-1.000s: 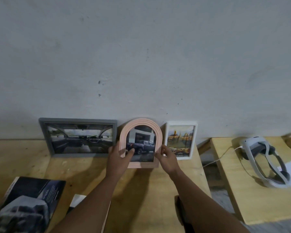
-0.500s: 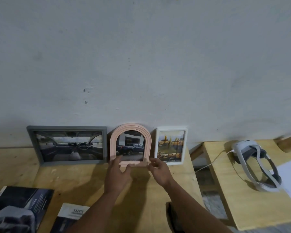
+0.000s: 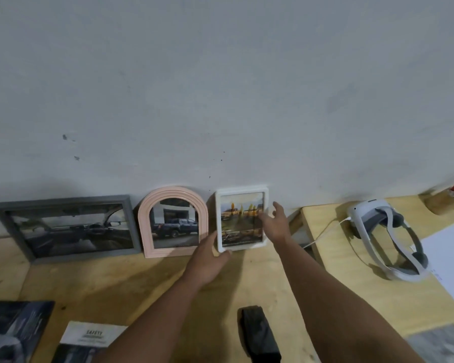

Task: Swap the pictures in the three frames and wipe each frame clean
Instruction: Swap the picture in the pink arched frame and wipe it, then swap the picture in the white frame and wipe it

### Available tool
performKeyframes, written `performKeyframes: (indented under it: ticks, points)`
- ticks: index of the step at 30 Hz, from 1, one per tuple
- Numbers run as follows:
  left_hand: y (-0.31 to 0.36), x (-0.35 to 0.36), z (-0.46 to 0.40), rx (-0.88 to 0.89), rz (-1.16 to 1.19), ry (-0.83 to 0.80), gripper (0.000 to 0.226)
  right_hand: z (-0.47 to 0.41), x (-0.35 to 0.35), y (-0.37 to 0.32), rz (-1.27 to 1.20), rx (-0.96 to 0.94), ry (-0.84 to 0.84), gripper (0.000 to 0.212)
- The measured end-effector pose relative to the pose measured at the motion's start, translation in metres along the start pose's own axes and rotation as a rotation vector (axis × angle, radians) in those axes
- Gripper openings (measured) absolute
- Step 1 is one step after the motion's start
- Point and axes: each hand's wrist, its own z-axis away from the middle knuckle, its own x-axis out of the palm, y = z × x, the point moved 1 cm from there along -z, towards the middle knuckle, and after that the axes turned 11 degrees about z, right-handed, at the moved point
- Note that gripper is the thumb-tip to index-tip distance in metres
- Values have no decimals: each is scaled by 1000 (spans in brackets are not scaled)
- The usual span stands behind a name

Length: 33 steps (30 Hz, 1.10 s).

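Three picture frames lean against the wall on a wooden table. At the left is the grey frame with a car-interior picture. The pink arched frame in the middle shows a dark pickup truck. On the right stands the white frame with a yellow landscape picture. My left hand touches the white frame's lower left corner, thumb at its bottom edge. My right hand is at the frame's right side, fingers spread over the picture; a firm grip is not visible.
A dark folded cloth lies near the table's front edge. Booklets, one marked "SAFETY", lie at the lower left. On a second table to the right rest a white headset with a cable, a paper sheet and a wooden pen holder.
Both hands have let go of the pink arched frame, which now leans against the wall, and have moved right to the white frame.
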Motion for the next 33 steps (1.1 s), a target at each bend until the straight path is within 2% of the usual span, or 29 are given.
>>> performKeyframes:
  ticks: [4,9,15,17,19,24,27,33]
  points:
    - [-13,10,-2,-32,13,33,76,-16,0,1,6,-22,-107,57]
    - [-24,19,4,-78,47,68,77,-32,-6,21,182,-85,-61,35]
    - [-30,16,21,-105,78,115,76,-12,-24,50,-7,4,-177,4]
    - [-35,12,26,-121,61,121,81,4,-33,59,-152,74,-237,4]
    - [-35,7,33,-136,113,129,79,23,-40,70,-229,120,-303,14]
    - [-33,-3,59,-94,345,88,18,68,-34,89,-293,168,-538,26]
    - [-39,-19,71,-101,431,178,13,91,-18,91,-346,184,-615,25]
    - [-54,-53,103,-86,326,239,12,116,13,87,-282,201,-698,27]
